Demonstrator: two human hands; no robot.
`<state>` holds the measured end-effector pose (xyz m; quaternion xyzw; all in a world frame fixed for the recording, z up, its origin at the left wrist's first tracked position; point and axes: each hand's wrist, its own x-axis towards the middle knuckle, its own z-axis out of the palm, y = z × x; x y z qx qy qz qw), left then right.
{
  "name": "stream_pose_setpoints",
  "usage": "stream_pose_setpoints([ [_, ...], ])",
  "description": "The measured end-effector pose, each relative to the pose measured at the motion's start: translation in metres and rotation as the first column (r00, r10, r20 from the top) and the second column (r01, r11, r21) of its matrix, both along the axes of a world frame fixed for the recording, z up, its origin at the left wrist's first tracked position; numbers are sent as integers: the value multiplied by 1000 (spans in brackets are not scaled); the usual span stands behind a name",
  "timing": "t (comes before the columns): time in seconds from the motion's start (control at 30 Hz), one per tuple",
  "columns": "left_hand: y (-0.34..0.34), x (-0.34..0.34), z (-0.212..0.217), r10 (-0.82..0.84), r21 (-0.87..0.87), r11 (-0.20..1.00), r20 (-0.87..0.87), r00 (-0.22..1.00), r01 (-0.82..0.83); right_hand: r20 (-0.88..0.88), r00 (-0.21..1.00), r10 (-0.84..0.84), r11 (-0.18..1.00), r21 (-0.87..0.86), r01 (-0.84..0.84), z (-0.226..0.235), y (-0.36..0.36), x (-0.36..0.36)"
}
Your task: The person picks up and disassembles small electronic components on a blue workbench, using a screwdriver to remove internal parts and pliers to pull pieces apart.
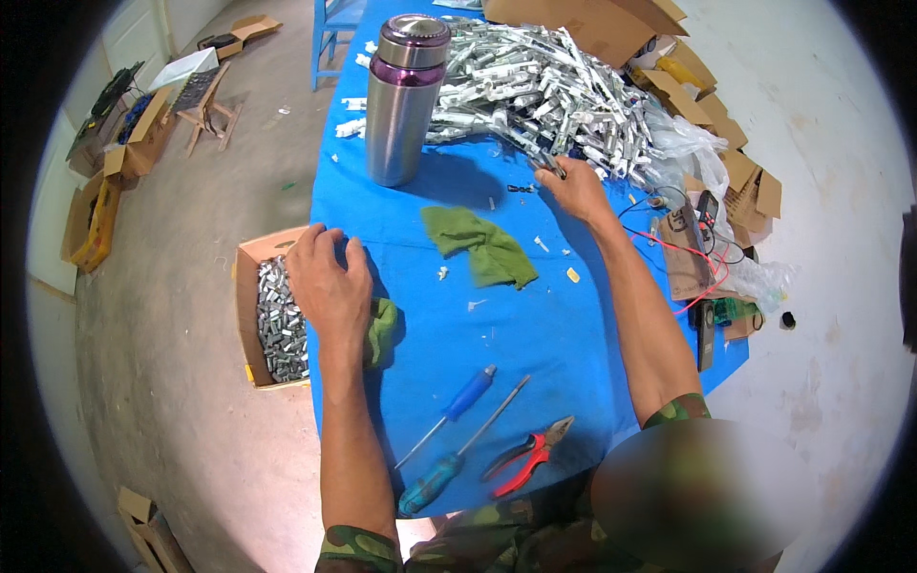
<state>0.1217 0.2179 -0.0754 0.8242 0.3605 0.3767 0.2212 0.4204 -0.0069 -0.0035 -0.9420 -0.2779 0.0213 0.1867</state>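
My right hand [579,189] is closed at the near edge of a large heap of slim silver and white parts [544,81]. Its thumb and fingers pinch one slim grey part [542,159]; the hand partly covers it. At the table's left edge, my left hand [330,277] is beside a cardboard box [246,310] full of small metal pieces [279,329]. The left fingers are bent, thumb apart, with nothing visible in them. A green cloth [382,332] lies by that wrist, and another green cloth [478,246] is spread between my hands.
A steel flask [406,115] stands upright at the far left of the blue-covered table [564,363]. Two screwdrivers [468,392] [435,482] and red-handled pliers [528,463] lie near me. A meter [707,208] with red leads, plastic bags and cartons crowd the right edge.
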Motion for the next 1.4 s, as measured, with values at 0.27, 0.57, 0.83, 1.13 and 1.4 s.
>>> stream_pose_setpoints([
  [0.27,1,0,0,-22,-6,1000,6,1000,22,38,999,-16,999,31,15,-25,-10,-11],
  [0.57,1,0,0,-22,-9,1000,3,1000,22,58,997,41,999,8,-42,-20,23,-33],
  [0.83,0,1,2,-18,-1,1000,3,1000,18,72,992,106,994,-35,-104,-25,16,-20],
  [1.13,1,1,1,-16,-18,1000,1,1000,16,78,986,147,963,-238,-125,-10,24,-13],
  [1.4,2,1,1,-12,-21,1000,-4,1000,12,-58,986,155,923,-347,-166,-7,23,-1],
])
